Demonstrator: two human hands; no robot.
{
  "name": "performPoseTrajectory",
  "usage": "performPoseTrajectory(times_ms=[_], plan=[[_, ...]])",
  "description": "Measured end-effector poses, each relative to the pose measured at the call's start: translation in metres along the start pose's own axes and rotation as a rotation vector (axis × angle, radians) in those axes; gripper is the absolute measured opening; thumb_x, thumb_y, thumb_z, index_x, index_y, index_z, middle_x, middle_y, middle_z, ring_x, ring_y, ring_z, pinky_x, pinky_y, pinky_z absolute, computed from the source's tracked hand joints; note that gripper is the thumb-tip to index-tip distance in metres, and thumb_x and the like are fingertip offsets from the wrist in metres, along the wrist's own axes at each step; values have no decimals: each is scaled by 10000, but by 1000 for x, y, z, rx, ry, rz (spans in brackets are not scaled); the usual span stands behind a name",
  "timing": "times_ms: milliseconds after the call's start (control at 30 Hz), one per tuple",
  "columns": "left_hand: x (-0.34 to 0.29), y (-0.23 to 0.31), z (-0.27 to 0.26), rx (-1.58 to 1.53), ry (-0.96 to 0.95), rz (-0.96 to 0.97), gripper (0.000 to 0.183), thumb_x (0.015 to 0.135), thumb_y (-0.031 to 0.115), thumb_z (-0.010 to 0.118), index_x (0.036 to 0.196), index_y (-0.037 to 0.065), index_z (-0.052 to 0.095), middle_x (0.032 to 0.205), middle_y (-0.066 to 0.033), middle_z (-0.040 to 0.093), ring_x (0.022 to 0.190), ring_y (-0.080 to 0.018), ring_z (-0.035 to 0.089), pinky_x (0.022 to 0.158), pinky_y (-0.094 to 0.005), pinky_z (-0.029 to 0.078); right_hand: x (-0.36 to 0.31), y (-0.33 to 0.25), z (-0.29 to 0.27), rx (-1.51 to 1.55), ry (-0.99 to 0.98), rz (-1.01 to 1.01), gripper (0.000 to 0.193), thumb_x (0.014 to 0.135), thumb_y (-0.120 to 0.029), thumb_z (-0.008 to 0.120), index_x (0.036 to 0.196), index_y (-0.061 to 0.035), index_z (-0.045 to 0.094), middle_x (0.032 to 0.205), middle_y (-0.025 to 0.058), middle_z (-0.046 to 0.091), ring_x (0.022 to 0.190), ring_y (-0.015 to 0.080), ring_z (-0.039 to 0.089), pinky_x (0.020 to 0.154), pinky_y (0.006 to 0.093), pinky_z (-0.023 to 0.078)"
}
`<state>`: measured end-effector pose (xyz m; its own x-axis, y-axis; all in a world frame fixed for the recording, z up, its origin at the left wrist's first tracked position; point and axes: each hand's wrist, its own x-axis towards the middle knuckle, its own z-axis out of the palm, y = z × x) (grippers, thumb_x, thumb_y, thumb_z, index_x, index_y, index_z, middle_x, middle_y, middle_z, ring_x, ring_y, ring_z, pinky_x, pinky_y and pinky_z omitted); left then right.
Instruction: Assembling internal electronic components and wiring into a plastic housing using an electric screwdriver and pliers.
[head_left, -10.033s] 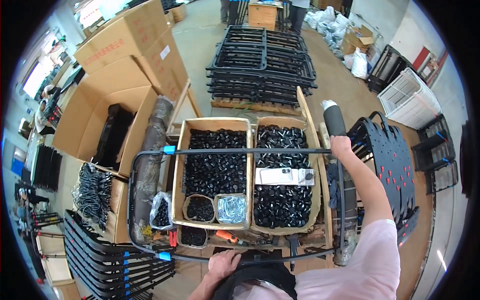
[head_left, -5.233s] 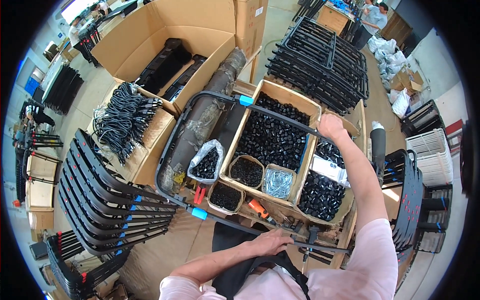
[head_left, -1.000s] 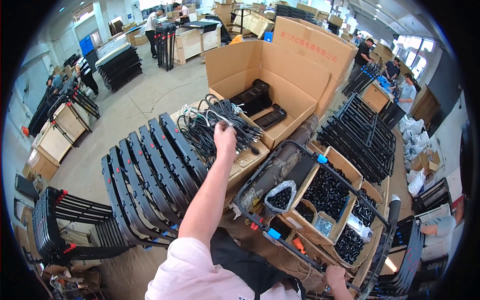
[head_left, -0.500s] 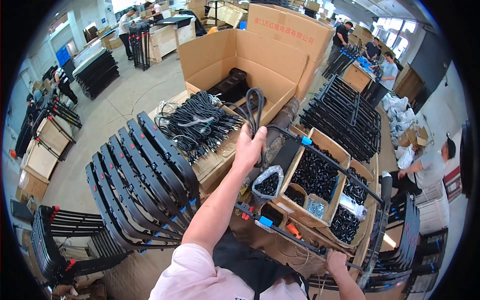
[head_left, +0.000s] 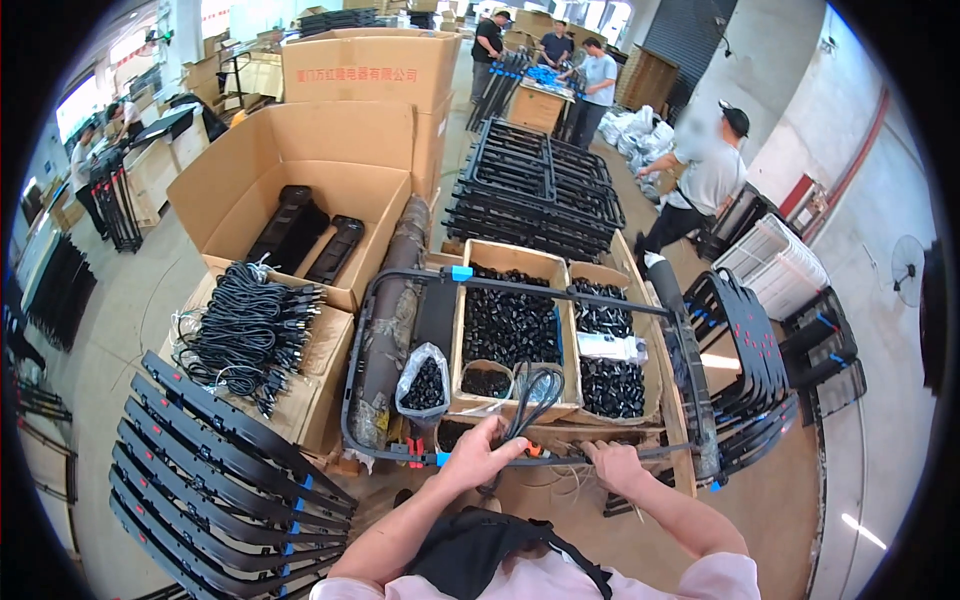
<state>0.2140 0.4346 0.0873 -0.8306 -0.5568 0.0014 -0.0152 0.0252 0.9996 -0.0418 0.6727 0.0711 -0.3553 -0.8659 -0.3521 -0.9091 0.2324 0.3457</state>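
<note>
The left grip covers the middle of the bundled black cable, whose loops hide much of a small tray, leaving its contents hard to make out. Only part of an orange tool shows. The right grip hides a stretch of the frame; whether its fingers close round the bar cannot be told. The pink shirt is cut off below. A walking person is blurred about the head.
</note>
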Motion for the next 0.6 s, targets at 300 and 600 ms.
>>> performPoseTrajectory(times_ms=[300,600], plan=[[-14,-6,17,-500,-183,-164,166,1087,187,600,1192,66,560,785,30,574,633,-46,535,563,-241,443,9,11,13,10,-281,41,149,906,-191,597,1000,-99,668,959,128,789,871,304,785,700,451,618],[-11,-67,5,-244,-59,-243,281,1029,257,662,1138,11,584,822,-49,634,742,-122,605,692,-309,507,11,-1,-14,50,-210,102,274,907,-170,627,1167,-100,677,935,108,766,868,291,774,720,452,615]])
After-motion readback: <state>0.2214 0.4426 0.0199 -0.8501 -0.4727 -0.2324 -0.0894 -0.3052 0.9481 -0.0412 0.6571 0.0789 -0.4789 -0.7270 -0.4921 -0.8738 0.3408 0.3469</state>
